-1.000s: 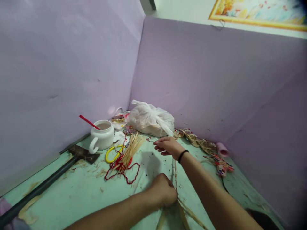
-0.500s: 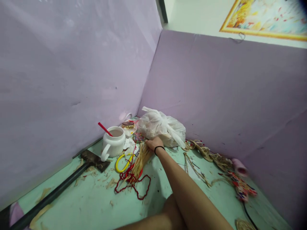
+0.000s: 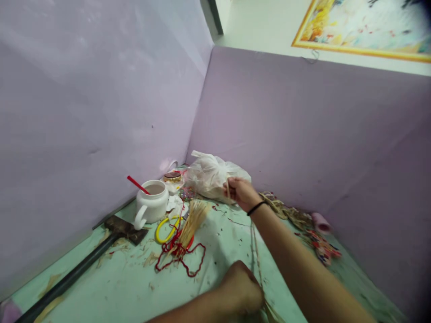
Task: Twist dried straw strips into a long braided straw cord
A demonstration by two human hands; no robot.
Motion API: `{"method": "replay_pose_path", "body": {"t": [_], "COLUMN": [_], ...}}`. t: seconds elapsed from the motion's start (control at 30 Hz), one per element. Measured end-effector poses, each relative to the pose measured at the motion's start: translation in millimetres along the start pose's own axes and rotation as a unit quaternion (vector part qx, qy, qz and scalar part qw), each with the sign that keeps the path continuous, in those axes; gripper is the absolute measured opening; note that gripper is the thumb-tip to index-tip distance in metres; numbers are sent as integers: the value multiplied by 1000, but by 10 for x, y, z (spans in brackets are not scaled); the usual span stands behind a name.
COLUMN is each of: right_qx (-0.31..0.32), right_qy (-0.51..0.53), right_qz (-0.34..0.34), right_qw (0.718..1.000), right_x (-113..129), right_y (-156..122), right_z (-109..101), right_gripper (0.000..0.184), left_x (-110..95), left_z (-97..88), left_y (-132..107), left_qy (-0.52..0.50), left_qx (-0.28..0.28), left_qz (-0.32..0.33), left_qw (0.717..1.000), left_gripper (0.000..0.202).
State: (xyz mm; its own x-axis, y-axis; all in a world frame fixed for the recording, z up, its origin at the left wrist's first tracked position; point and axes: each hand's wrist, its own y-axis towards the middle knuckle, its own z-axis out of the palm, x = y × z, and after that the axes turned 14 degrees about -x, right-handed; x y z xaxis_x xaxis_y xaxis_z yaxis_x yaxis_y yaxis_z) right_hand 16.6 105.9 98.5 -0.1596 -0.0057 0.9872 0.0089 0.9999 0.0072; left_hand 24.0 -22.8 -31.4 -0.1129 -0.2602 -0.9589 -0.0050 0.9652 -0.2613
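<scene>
Raised in front of the white plastic bag (image 3: 207, 177), my right hand (image 3: 244, 193) pinches a pale, straw-like fibre strip (image 3: 228, 188). My left hand (image 3: 240, 287) is closed at the bottom of the view on a thin plant-fibre cord (image 3: 258, 258), which runs up from it; its fingertips are hidden. Left of my hands lies a bundle of pale straw-like fibre (image 3: 195, 220), loose ends spread. Tangled red yarn (image 3: 198, 269) lies at its lower end. Yellow-handled scissors (image 3: 159, 231) are partly covered by the bundle.
A white mug (image 3: 156, 204) with a red stick (image 3: 138, 184) stands by the left wall. A dark-handled tool with a flat metal head (image 3: 126, 229) lies in front of it. Along the back wall lie fibre coils (image 3: 298, 220), a pink roll (image 3: 321, 223) and a colourful woven piece (image 3: 321, 246).
My right hand has left the straw-like bundle and moved up and right with one strip. My left hand has come further into view, with the cord now running up from it.
</scene>
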Motion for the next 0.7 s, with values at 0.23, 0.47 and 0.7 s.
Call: {"method": "replay_pose_path", "body": {"t": [0.23, 0.47, 0.7], "right_qx": [-45, 3, 9], "right_qy": [-148, -334, -308], "right_qz": [-59, -49, 16], "right_qw": [986, 941, 951], "right_x": [-132, -904, -646], "right_y": [-803, -1292, -1497], "right_z": [-1352, -1524, -1406], "right_gripper": [18, 16, 17], "left_x": [-284, -315, -349], "left_z": [-72, -71, -126], "left_y": [-137, -164, -98], "left_qy": [-70, -94, -73], "left_qx": [15, 33, 65], "left_qz": [-16, 37, 95], "left_qw": [997, 994, 991], "left_gripper": [8, 13, 17]}}
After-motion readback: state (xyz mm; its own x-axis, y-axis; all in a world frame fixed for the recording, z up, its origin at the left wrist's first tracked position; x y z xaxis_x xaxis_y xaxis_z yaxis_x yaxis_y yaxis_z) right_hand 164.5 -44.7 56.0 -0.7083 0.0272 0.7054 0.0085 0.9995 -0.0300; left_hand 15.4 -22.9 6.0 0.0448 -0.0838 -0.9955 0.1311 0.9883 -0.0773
